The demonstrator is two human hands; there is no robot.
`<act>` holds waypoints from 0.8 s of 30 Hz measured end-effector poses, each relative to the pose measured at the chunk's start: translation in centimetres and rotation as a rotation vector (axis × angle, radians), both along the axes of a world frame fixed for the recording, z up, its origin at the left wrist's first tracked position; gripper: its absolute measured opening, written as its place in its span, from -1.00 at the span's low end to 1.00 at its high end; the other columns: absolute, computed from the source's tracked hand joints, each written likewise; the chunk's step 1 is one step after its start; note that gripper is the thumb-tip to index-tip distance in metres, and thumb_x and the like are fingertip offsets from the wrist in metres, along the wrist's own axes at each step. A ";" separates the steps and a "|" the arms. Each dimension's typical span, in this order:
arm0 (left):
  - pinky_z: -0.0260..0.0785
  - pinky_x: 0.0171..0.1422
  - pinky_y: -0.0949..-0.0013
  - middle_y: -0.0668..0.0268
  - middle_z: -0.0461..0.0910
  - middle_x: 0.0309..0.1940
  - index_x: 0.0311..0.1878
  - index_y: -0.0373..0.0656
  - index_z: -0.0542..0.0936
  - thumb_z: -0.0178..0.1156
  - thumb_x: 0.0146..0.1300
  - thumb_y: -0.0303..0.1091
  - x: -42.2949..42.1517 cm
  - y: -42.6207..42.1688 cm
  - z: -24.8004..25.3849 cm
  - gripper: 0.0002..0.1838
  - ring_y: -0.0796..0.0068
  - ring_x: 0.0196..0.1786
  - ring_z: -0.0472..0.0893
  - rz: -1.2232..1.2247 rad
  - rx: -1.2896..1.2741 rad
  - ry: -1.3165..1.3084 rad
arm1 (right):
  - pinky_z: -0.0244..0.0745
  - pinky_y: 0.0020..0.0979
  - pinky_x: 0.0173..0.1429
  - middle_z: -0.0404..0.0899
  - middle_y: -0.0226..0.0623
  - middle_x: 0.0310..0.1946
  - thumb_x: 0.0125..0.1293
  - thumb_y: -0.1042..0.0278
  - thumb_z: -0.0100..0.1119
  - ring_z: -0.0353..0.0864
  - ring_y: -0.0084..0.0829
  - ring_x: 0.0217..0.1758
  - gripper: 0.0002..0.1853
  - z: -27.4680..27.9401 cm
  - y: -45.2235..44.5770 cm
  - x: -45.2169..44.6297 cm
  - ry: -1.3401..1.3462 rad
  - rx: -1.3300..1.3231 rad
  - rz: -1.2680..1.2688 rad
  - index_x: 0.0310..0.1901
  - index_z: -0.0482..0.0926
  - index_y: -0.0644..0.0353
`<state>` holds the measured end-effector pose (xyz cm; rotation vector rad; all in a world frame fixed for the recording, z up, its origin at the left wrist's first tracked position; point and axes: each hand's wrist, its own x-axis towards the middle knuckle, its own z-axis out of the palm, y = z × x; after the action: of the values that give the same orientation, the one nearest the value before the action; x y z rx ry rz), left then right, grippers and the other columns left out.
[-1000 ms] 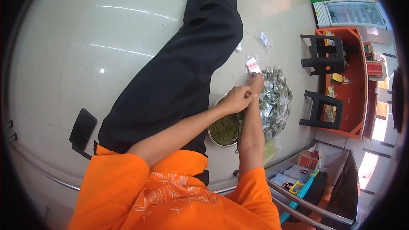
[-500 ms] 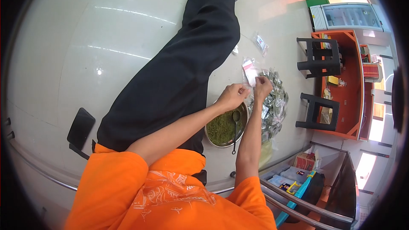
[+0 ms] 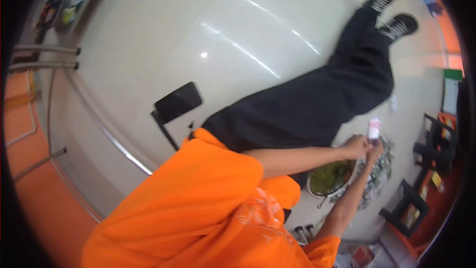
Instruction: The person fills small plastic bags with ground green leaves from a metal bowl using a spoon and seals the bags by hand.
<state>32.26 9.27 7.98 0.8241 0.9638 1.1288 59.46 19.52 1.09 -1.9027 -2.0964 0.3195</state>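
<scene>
Bringing our left hand (image 3: 358, 147) and right hand (image 3: 375, 152) together (they stood apart half a second ago), we seem to be working both at one spot; blur hides how far the grip opens or whether it holds anything. Just beyond shows the white-and-pink packet (image 3: 374, 128); the bowl (image 3: 313, 194) of greens (image 3: 330, 177) sits near left, the bag pile (image 3: 380, 173) right.

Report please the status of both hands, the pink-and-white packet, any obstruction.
Left hand, right hand close together, grip blurred. Pink-and-white packet just above them in view. Nothing visibly blocking.
</scene>
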 end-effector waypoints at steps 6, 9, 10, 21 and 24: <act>0.50 -0.21 0.17 0.01 0.67 -0.42 -0.30 -0.38 0.62 0.18 0.39 -0.06 2.6 0.8 -1.4 -0.55 0.19 -0.40 0.69 0.116 -0.081 0.102 | 0.47 -0.30 -0.22 0.69 -0.22 -0.37 0.27 0.28 0.35 0.60 -0.37 -0.37 -0.79 7.2 -2.6 -2.5 -0.129 0.151 -0.103 -0.24 0.67 0.27; 0.55 -0.30 0.13 0.06 0.63 -0.52 -0.40 -0.36 0.58 0.15 0.40 0.05 0.4 1.4 0.0 -0.45 0.19 -0.46 0.67 -0.022 -0.222 -0.159 | 0.48 -0.34 -0.16 0.67 -0.22 -0.29 0.31 0.35 0.30 0.63 -0.34 -0.26 -0.84 12.4 -6.2 -9.3 -0.130 0.199 0.061 -0.23 0.64 0.28; 0.53 -0.35 0.24 0.12 0.62 -0.50 -0.36 -0.36 0.58 0.11 0.44 0.02 -0.3 1.3 0.5 -0.48 0.31 -0.48 0.65 -0.051 -0.275 -0.236 | 0.49 -0.30 -0.10 0.63 -0.19 -0.21 0.33 0.46 0.25 0.64 -0.25 -0.18 -0.91 12.9 -7.3 -10.7 -0.154 0.240 0.200 -0.22 0.61 0.29; 0.54 -0.44 0.46 0.18 0.66 -0.52 -0.42 -0.36 0.64 0.22 0.21 -0.46 -1.0 1.2 0.2 -0.85 0.49 -0.52 0.65 0.022 -0.257 -0.351 | 0.53 -0.18 0.07 0.63 -0.15 -0.09 0.28 0.59 0.27 0.63 -0.10 -0.04 -0.88 13.0 -12.4 -12.5 -0.324 0.367 0.338 -0.15 0.62 0.31; 0.55 -0.44 0.48 0.19 0.66 -0.54 -0.46 -0.36 0.66 0.27 0.15 -0.51 -1.4 0.9 0.8 -0.88 0.49 -0.53 0.65 -0.033 -0.239 -0.427 | 0.52 -0.20 0.07 0.64 -0.16 -0.13 0.28 0.60 0.26 0.62 -0.12 -0.06 -0.89 13.4 -12.9 -12.4 -0.303 0.370 0.304 -0.16 0.62 0.31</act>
<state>30.82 10.21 8.77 0.3812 0.7058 1.0793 47.10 6.59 14.45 -1.4916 -2.4338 -0.2989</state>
